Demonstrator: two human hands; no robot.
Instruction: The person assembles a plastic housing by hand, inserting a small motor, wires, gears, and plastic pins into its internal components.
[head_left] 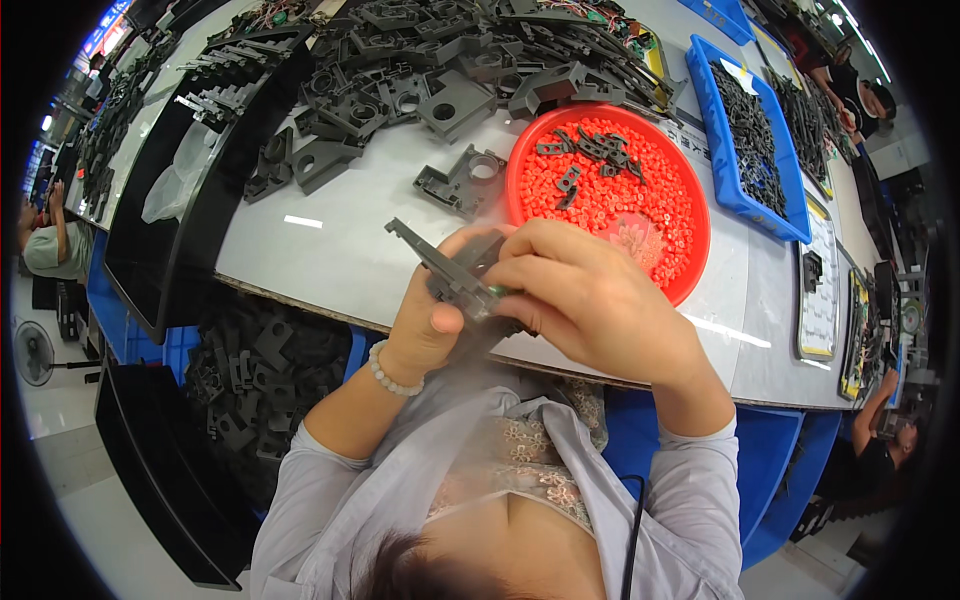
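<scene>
Left hand (432, 320) grips a dark plastic part (447, 268); right hand (585, 295) pinches its near end, just before the red bowl (690, 215).

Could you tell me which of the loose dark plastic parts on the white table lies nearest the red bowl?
The dark part with the round hole, lying alone just left of the red bowl, apart from the big pile behind.

We wear a light grey short-sleeved overshirt, open at the front over a lace-patterned beige top. A white bead bracelet (388, 375) circles the left wrist. A thin black cable (630, 530) runs down the right chest.
</scene>
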